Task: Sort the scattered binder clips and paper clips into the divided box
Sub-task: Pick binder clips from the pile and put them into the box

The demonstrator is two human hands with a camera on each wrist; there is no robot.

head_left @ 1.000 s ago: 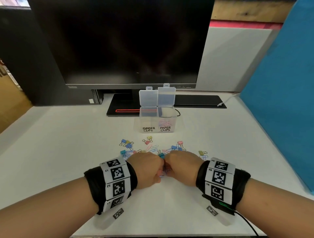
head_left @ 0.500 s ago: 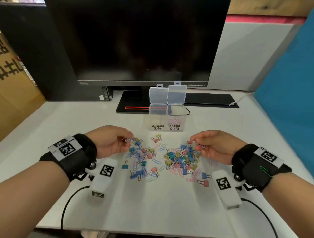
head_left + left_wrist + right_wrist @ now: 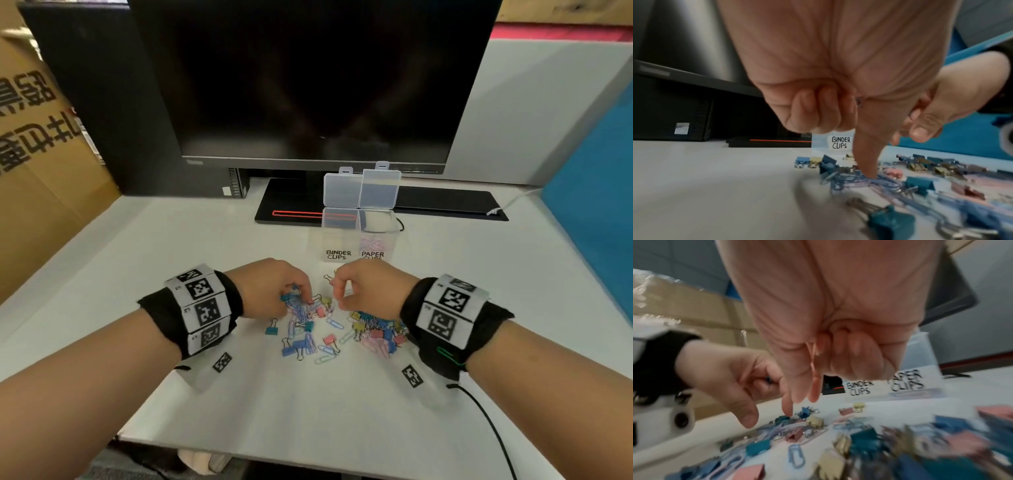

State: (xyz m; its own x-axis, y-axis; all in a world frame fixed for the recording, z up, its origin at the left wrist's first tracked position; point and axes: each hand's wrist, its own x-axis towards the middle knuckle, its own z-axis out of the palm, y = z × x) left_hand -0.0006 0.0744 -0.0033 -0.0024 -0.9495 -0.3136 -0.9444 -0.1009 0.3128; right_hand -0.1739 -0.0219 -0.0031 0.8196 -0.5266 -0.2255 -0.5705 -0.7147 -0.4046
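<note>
Head view puts the box [image 3: 359,236] straight ahead of me, just past both hands, lids tipped up at the back. Its left cell is marked BINDER CLIPS, and its right cell [image 3: 376,240], marked PAPER CLIPS, already has a few pink and blue ones in the bottom. The pile [image 3: 329,329] of mixed clips lies on the table [image 3: 308,411], under my hands and back toward me.

My right hand [image 3: 370,291] is curled up above the far edge of the pile. The right wrist view shows a pink paper clip [image 3: 813,369] nipped between thumb and curled fingers. It hangs with its long axis pointing down at the table. This hand sits nearly in line with the right cell, so I judge the carry to be forward and up over the near wall. With the clip hanging down as it is, it should go in end first.

My left hand [image 3: 270,287] is down at the left part of the pile, well short of the box and nearer the binder side. Its forefinger [image 3: 867,162] is straight, with the tip pressed onto a tangle of blue paper clips [image 3: 859,180]. The other fingers are folded into the palm. A speck of blue shows inside that fold, but I cannot tell whether they really hold something
</note>
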